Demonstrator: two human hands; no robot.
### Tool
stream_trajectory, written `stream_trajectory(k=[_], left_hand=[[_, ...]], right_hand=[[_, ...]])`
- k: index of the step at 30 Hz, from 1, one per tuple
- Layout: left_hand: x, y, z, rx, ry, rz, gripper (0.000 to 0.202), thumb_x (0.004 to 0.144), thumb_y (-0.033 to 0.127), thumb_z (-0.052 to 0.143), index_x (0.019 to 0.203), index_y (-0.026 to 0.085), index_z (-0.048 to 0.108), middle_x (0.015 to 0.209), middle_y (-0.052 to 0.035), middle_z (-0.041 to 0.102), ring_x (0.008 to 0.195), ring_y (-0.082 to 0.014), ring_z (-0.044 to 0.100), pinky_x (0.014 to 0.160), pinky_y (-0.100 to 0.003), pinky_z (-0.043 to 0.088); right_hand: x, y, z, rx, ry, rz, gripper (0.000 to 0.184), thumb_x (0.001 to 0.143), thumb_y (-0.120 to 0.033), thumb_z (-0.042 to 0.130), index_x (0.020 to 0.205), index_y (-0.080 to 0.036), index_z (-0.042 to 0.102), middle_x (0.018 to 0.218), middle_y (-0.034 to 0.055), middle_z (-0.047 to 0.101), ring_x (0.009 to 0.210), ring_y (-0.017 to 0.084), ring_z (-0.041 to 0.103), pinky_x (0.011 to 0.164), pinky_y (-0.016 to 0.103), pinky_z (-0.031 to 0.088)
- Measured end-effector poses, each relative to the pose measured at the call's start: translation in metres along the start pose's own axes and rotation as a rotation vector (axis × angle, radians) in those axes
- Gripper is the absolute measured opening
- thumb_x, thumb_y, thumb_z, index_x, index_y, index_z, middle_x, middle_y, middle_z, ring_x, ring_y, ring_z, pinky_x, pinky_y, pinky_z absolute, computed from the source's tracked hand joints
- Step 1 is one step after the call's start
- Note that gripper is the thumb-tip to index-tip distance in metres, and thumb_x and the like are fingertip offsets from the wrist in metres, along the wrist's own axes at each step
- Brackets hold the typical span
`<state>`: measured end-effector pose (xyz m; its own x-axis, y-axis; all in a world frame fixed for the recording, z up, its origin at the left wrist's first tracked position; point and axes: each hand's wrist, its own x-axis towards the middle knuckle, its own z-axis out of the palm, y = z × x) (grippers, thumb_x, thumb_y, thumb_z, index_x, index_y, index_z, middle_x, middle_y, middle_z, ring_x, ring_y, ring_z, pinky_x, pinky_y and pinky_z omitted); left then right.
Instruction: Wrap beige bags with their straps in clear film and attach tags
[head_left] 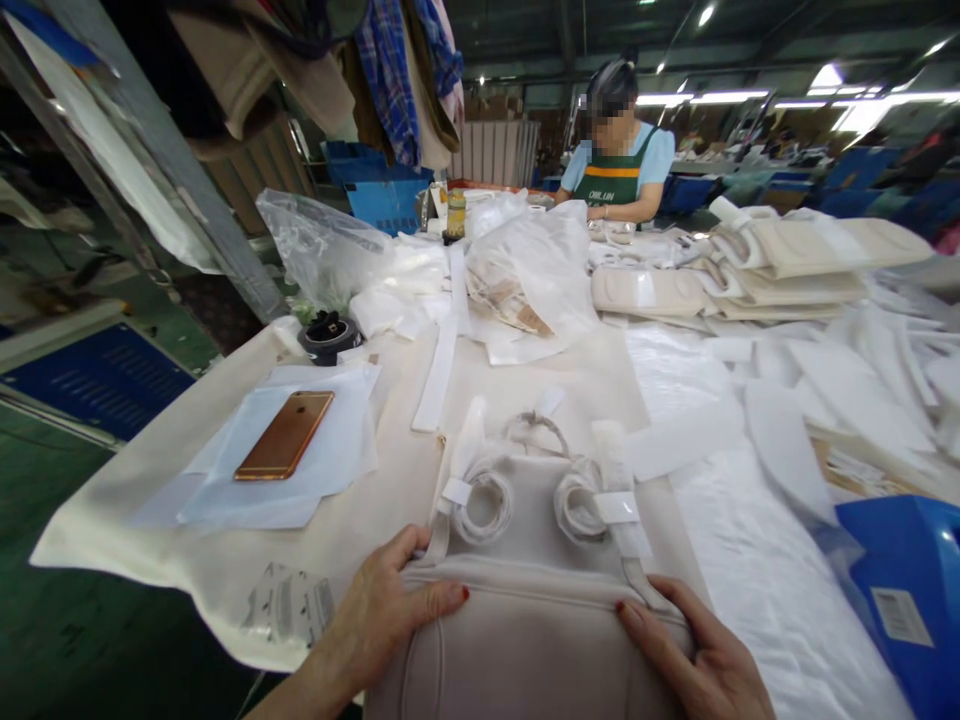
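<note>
A beige-grey bag (525,650) lies at the near edge of the table, its lower part cut off by the frame. My left hand (382,610) grips its upper left corner, thumb on top and fingers underneath or behind. At the upper right corner, my right hand (697,650) holds it the same way. Beyond the bag's top edge, two rolled straps wrapped in white film (484,505) lie side by side, with white tape around them. A thin curved handle (538,422) stands behind the rolls.
A phone (285,435) rests on white paper sheets (337,470) at left. Behind are a black tape roll (328,338) and plastic bags (532,260). Stacked beige pieces (787,260), white padding (795,430) and a blue container (900,590) occupy the right. A co-worker (619,160) stands opposite.
</note>
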<state>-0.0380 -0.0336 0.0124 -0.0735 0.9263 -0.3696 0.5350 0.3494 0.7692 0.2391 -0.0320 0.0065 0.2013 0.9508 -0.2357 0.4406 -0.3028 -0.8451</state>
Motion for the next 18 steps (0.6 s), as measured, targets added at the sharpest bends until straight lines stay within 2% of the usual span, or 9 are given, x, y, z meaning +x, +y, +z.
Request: stream_trajectory(k=[3,7,10,12,15,18], left_hand=[[0.016,0.0,0.005,-0.001,0.04,-0.018,0.049,0.061,0.064,0.058,0.079,0.019,0.055,0.072,-0.0003,0.06,0.075,-0.024,0.056,0.068,-0.031,0.041],[0.027,0.007,0.007,0.064,0.073,-0.028,0.044,0.062,0.061,0.057,0.073,0.019,0.053,0.07,-0.0017,0.06,0.074,-0.025,0.057,0.068,-0.033,0.04],[0.026,0.011,0.007,0.125,0.083,-0.041,0.039,0.064,0.057,0.055,0.074,0.02,0.052,0.074,-0.0034,0.061,0.078,-0.0262,0.058,0.07,-0.034,0.039],[0.022,0.013,0.007,0.143,0.111,-0.056,0.039,0.066,0.056,0.056,0.082,0.02,0.051,0.08,-0.0051,0.062,0.082,-0.0272,0.058,0.073,-0.035,0.038],[0.016,0.015,0.009,0.173,0.147,-0.063,0.038,0.07,0.054,0.053,0.088,0.021,0.045,0.081,-0.0046,0.062,0.082,-0.0268,0.059,0.073,-0.034,0.038],[0.017,0.017,0.008,0.249,0.128,-0.063,0.031,0.074,0.052,0.049,0.082,0.022,0.044,0.076,-0.0037,0.061,0.08,-0.0269,0.059,0.07,-0.033,0.036]], right_hand=[[0.017,0.005,0.005,-0.115,-0.081,-0.009,0.054,0.069,-0.07,0.051,0.09,-0.022,0.061,0.079,0.0011,0.067,0.075,0.024,0.06,0.068,0.03,0.044],[0.03,0.0,0.009,-0.246,-0.194,-0.036,0.051,0.075,-0.07,0.041,0.078,-0.022,0.057,0.071,0.0014,0.063,0.065,0.022,0.058,0.065,0.033,0.043],[0.027,-0.002,0.009,-0.26,-0.126,-0.02,0.05,0.074,-0.07,0.043,0.084,-0.023,0.057,0.072,0.0019,0.064,0.065,0.023,0.059,0.066,0.034,0.045],[0.024,0.001,0.009,-0.266,-0.055,-0.023,0.048,0.075,-0.068,0.045,0.09,-0.024,0.056,0.075,0.0029,0.065,0.066,0.024,0.06,0.067,0.034,0.046],[0.02,0.011,0.01,-0.374,0.011,-0.166,0.04,0.08,-0.057,0.044,0.098,-0.026,0.061,0.086,0.0059,0.066,0.068,0.024,0.061,0.064,0.033,0.046],[0.019,0.025,0.01,-0.698,-0.007,-0.427,0.042,0.086,-0.032,0.03,0.11,-0.028,0.063,0.097,0.0089,0.064,0.063,0.022,0.058,0.058,0.032,0.045]])
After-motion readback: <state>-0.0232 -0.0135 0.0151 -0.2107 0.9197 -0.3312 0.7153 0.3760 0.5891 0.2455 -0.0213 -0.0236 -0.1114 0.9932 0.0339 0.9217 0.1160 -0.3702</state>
